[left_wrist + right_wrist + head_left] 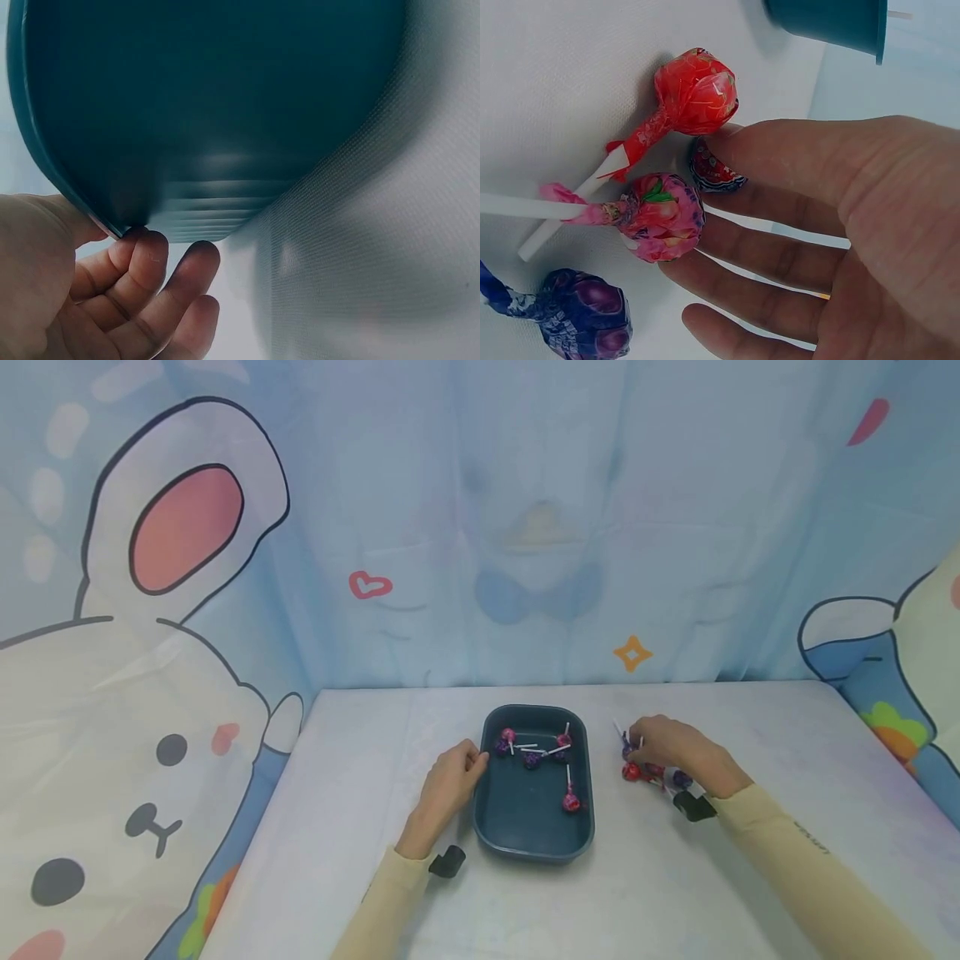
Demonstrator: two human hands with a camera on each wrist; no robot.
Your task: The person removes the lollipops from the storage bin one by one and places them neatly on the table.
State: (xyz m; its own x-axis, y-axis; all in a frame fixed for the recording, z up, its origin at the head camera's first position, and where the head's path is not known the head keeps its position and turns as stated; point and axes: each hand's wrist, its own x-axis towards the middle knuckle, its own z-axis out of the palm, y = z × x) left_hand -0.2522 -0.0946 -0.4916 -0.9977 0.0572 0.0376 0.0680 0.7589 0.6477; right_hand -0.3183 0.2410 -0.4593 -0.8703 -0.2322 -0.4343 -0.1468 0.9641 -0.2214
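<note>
My left hand is at the left rim of a dark teal plastic tray, its thumb and fingers pinching the edge. Several wrapped lollipops lie in the tray, among them a pink one towards the front right. To the right of the tray, my right hand is over a small group of lollipops. Its thumb and index finger pinch a dark blue and red lollipop, mostly hidden by the thumb. Close by lie a red lollipop, a pink one and a purple one.
A white cloth covers the table. Behind it hangs a light blue curtain with cartoon prints. Each wrist wears a small black device, one by the left sleeve and one by the right sleeve.
</note>
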